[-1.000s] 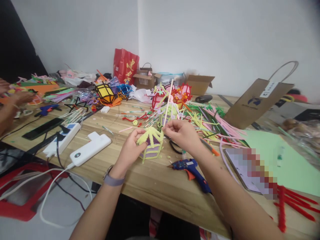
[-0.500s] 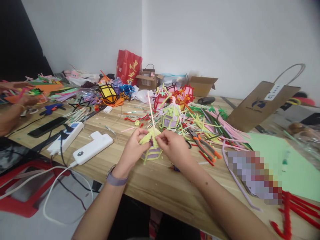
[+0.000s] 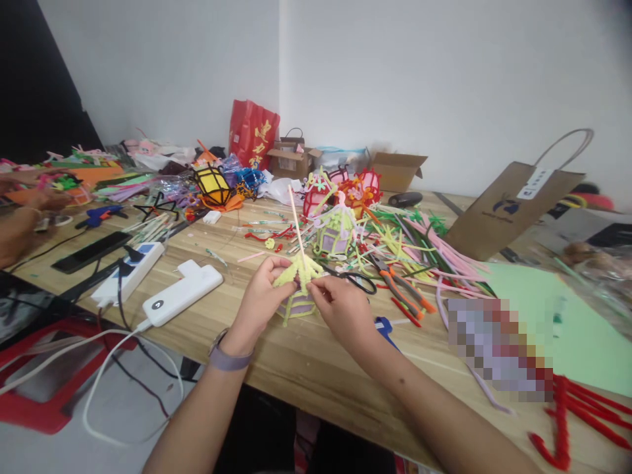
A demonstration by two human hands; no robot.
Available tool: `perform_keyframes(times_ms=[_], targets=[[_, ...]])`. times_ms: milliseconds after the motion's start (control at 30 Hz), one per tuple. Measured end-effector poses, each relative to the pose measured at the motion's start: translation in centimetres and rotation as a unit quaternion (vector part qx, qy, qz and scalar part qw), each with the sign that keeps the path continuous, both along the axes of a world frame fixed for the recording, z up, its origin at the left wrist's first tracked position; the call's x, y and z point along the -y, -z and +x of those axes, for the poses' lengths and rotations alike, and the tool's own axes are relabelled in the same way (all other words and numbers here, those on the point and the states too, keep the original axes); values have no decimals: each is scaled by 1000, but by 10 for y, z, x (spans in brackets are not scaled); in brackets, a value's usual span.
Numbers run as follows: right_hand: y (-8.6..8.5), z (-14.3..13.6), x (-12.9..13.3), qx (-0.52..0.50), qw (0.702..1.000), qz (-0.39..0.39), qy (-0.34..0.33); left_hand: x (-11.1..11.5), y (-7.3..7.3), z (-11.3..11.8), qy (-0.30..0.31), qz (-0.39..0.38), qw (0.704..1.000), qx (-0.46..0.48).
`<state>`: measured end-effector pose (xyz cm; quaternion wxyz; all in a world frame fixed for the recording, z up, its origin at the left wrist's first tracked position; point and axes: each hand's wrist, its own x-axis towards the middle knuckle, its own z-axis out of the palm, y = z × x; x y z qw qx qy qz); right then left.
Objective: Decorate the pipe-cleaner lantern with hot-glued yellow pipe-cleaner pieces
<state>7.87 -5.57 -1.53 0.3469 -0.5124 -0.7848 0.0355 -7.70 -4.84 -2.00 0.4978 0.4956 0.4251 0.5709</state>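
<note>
Just in front of me on the table is a small lantern point(image 3: 298, 305) made of yellow-green pipe cleaners with light purple panels. Out of the top of its pointed roof rises a thin pale pink stick point(image 3: 296, 220). My left hand point(image 3: 257, 297) grips the roof from the left, thumb and fingers closed on it. On the right, my right hand point(image 3: 343, 304) pinches a fuzzy roof rib near its lower end. Behind them stands a similar green and purple lantern point(image 3: 336, 236). Black-handled scissors point(image 3: 364, 283) lie by my right fingers, and a blue tool point(image 3: 385, 331) is partly hidden under my forearm.
Orange-handled pliers point(image 3: 405, 289) and piles of pipe cleaners point(image 3: 429, 243) lie to the right, with a paper bag point(image 3: 508, 210) beyond. A white power bank point(image 3: 182, 294) and power strip point(image 3: 129, 271) sit left. Another person's hand point(image 3: 49, 197) works at far left.
My right hand has moved slightly down and right along the roof, from near the peak to a rib's lower end. More of the scissors and the blue tool now shows.
</note>
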Motion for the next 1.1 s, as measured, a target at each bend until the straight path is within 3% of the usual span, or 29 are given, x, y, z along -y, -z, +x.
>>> perform_keyframes(times_ms=[267, 633, 867, 1100], targets=[[-4, 0, 0, -53, 993, -104, -5, 0, 1, 0, 1, 0, 1000, 1], [-3, -4, 1, -106, 989, -102, -18, 1, 0, 1, -8, 9, 1000, -13], [-14, 12, -8, -235, 967, -95, -35, -5, 0, -6, -12, -2, 999, 47], [-20, 26, -18, -171, 968, -146, -107, -12, 4, -12, 31, -7, 999, 26]])
